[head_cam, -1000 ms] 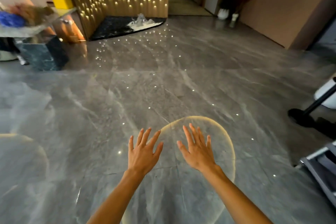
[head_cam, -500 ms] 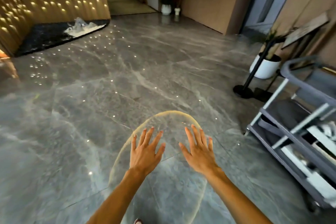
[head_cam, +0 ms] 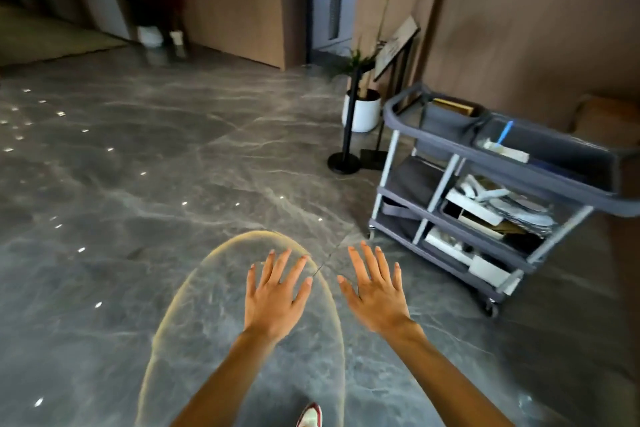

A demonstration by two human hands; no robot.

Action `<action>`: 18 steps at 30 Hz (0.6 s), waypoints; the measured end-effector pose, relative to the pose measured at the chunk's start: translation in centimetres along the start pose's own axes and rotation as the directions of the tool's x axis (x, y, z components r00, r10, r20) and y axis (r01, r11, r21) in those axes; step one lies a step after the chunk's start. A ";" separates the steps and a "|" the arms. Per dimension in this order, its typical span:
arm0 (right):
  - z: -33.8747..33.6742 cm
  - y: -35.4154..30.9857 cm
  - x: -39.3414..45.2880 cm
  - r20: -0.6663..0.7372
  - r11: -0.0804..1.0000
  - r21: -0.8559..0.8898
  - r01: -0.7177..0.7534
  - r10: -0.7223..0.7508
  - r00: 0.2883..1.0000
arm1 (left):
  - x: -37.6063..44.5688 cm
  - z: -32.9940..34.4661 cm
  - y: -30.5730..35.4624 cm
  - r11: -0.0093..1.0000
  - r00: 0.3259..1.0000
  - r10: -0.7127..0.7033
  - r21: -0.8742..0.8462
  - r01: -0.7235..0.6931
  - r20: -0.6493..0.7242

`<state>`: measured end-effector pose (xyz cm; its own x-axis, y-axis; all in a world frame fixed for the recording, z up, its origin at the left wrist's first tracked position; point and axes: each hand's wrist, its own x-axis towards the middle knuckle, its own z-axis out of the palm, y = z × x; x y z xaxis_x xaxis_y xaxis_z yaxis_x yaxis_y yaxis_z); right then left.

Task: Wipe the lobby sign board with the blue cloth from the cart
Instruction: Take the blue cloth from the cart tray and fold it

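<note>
My left hand (head_cam: 277, 295) and my right hand (head_cam: 375, 291) are held out flat in front of me over the grey marble floor, fingers spread, holding nothing. A grey three-shelf service cart (head_cam: 408, 114) stands to the right, about an arm's length beyond my right hand. Its top tub holds a blue-handled tool (head_cam: 504, 133); no blue cloth is visible from here. The lobby sign board (head_cam: 394, 47), a tilted panel on a black stand, rises behind the cart by the wall.
A white planter (head_cam: 363, 113) with a tall plant and a black post with a round base (head_cam: 343, 163) stand left of the cart. Stacked papers and boxes (head_cam: 498, 211) fill the cart's lower shelves. My shoe (head_cam: 310, 418) shows at the bottom edge.
The view has swung to the right, bringing the cart and the sign board fully into view. Both hands stay spread and empty in front of me.
</note>
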<state>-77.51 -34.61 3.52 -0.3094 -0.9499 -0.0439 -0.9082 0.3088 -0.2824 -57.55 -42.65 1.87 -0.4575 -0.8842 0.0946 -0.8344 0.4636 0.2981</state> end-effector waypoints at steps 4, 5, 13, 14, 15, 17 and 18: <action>-1.3 2.7 3.7 -0.061 0.991 0.004 -0.137 0.137 0.989 | 6.4 1.0 1.7 0.994 0.993 0.105 -0.005 -0.105 0.045; -1.6 3.3 4.4 -0.074 0.986 0.002 -0.169 0.169 0.983 | 8.0 1.3 2.1 0.991 0.989 0.133 0.003 -0.133 0.058; -3.8 7.1 8.9 -0.117 0.919 0.002 -0.395 0.392 0.912 | 19.1 2.7 6.9 0.928 0.924 0.372 -0.040 -0.369 0.093; -3.9 7.6 9.1 -0.123 0.906 0.007 -0.424 0.421 0.899 | 19.9 3.0 7.5 0.917 0.912 0.398 -0.051 -0.395 0.103; -4.0 8.1 9.3 -0.133 0.894 0.018 -0.449 0.447 0.885 | 20.7 3.5 8.1 0.907 0.900 0.420 -0.051 -0.417 0.115; -4.4 9.2 9.7 -0.155 0.872 0.031 -0.489 0.487 0.859 | 22.0 4.3 9.3 0.889 0.879 0.457 -0.050 -0.455 0.134; -4.6 9.8 9.9 -0.165 0.860 0.031 -0.510 0.507 0.846 | 22.7 4.7 10.0 0.878 0.867 0.479 -0.057 -0.476 0.136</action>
<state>-90.73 -40.78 4.74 -0.7690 -0.6389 -0.0219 -0.6145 0.7483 -0.2499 -77.66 -57.81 2.55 -0.8383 -0.5367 0.0958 -0.4970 0.8246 0.2704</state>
